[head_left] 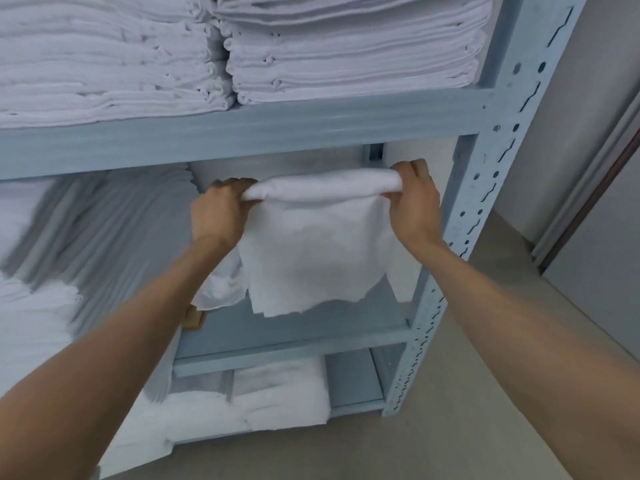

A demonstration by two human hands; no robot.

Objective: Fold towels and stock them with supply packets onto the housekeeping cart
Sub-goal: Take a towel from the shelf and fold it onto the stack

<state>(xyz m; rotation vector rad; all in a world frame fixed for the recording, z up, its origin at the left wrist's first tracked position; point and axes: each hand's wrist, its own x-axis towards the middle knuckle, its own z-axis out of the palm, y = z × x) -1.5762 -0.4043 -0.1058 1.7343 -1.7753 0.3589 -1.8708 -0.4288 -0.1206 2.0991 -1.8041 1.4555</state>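
1. At the left edge of the shelving unit (485, 188), white linen (38, 258) is stacked on the middle shelf; it is smeared by blur, and its folds are hard to make out.
2. On the top shelf, two piles of folded towels (346, 53) are seen side by side, cut off by the upper frame edge.
3. The left forearm is stretched up from the lower left corner, and the left hand (218, 216) is clenched on the left end of a white towel (311, 244), knuckles facing the camera; its fingertips are hidden in the cloth.
4. The towel is held up in front of the middle shelf opening, near the right upright. Its top edge is bunched into a roll between the two hands, and the rest hangs down, with the ragged-looking lower edge just above the shelf board.
5. A small tan object (192, 318) is partly hidden behind the left forearm at the shelf's front edge; what it is cannot be told.
6. The right forearm is raised from the lower right corner, and the right hand (415, 202) is curled over the towel's right end, grasping it.
7. On the bottom shelf, more folded white towels (280, 396) are seen, blurred.
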